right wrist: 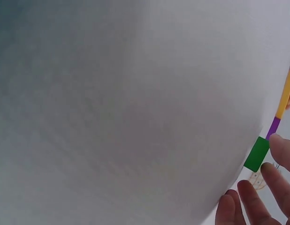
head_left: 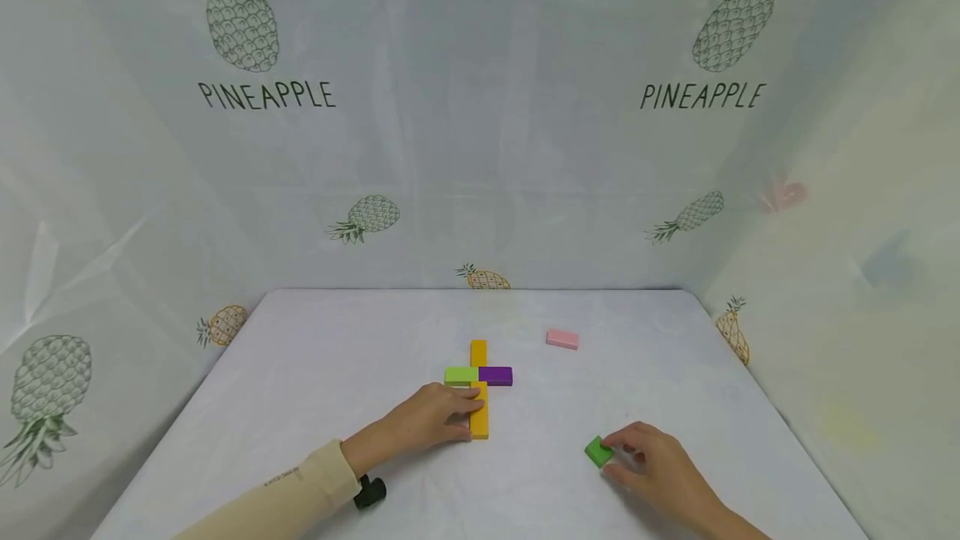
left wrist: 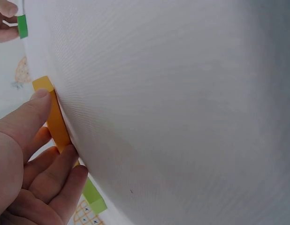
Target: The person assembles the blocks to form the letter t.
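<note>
My left hand (head_left: 431, 417) holds the near yellow block (head_left: 480, 425), which lies lengthwise toward me. Its thumb presses the near end in the left wrist view, with fingers along the block (left wrist: 59, 124). At its far end, a lime green block (head_left: 459, 375) and a purple block (head_left: 497, 376) lie end to end crosswise. Beyond them another yellow block (head_left: 478, 352) points away, making a cross shape. To the right, my right hand (head_left: 660, 471) pinches a green block (head_left: 597, 452) between thumb and fingers, at or just above the table. The right wrist view shows that green block (right wrist: 256, 154) close up.
A pink block (head_left: 562, 339) lies alone toward the back right of the white table (head_left: 360, 332). Pineapple-printed sheeting (head_left: 480, 140) hangs behind and along both sides. Beside the left sleeve (head_left: 300, 494) is a small black object (head_left: 370, 492).
</note>
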`<state>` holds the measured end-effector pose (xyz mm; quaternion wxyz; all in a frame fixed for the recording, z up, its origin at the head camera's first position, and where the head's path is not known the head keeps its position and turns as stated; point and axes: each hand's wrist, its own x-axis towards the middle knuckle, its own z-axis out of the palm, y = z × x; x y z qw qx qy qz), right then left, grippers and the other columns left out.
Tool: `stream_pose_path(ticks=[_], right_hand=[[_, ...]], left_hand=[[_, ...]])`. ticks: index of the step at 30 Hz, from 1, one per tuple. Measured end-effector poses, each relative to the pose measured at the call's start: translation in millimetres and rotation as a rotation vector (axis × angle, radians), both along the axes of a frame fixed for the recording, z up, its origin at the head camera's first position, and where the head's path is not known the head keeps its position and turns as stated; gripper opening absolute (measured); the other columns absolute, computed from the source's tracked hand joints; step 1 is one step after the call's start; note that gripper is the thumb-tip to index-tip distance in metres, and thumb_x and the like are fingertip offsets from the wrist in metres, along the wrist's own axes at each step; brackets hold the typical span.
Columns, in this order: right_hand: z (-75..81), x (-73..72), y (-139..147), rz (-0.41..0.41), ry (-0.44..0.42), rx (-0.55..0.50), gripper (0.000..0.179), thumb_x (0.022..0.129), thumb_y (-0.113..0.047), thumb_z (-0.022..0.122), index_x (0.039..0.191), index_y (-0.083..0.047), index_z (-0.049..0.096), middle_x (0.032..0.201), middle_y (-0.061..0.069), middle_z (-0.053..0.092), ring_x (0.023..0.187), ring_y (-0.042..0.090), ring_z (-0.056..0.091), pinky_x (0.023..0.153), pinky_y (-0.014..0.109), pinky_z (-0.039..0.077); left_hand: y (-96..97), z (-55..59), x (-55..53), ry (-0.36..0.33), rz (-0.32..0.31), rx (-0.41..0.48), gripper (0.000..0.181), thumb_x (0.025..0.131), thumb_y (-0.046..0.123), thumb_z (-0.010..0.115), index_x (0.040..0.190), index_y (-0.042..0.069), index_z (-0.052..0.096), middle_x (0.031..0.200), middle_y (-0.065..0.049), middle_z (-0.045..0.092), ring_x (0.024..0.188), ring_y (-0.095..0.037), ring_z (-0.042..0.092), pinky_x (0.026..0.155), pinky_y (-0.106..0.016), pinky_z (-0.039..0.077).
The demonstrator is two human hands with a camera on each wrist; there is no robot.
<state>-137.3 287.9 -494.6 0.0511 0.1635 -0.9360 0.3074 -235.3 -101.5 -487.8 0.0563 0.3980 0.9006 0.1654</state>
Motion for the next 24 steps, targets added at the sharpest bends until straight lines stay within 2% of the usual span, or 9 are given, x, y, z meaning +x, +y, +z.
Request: stream_pose_path(ticks=[8, 14, 24], right_hand=[[0.1, -1.6, -1.4, -0.015, -0.017, 0.056, 0.027, 0.081, -0.026, 0.093, 0.105, -0.023, 0.080, 0.103, -0.013, 0.075, 0.092, 0.004, 0.067, 0.076, 0.025, 0.059], [0.2, -3.6, -3.1, -0.007, -0.036, 0.056, 0.025, 0.081, -0.026, 0.093, 0.101, -0.023, 0.079, 0.100, -0.015, 0.075, 0.089, 0.001, 0.066, 0.075, 0.025, 0.059], [-2.4, -7.5, -6.0, 0.003, 0.018, 0.046, 0.021, 0.081, -0.019, 0.093, 0.095, -0.025, 0.078, 0.094, -0.016, 0.075, 0.082, -0.002, 0.065, 0.071, 0.023, 0.059]], left_hand=[[-1.6, -0.5, 0.1, 0.013, -0.016, 0.014, 0.053, 0.096, 0.033, 0.081, 0.143, 0.011, 0.068, 0.151, -0.005, 0.061, 0.139, -0.021, 0.060, 0.111, -0.044, 0.052], [-3.0, -1.0, -0.2, 0.014, -0.020, 0.032, 0.053, 0.096, 0.032, 0.081, 0.142, 0.010, 0.068, 0.151, -0.005, 0.062, 0.139, -0.020, 0.060, 0.111, -0.044, 0.052], [-2.7, -0.4, 0.0, 0.008, -0.025, 0.035, 0.053, 0.096, 0.031, 0.081, 0.143, 0.010, 0.068, 0.151, -0.006, 0.061, 0.139, -0.021, 0.060, 0.111, -0.045, 0.053]])
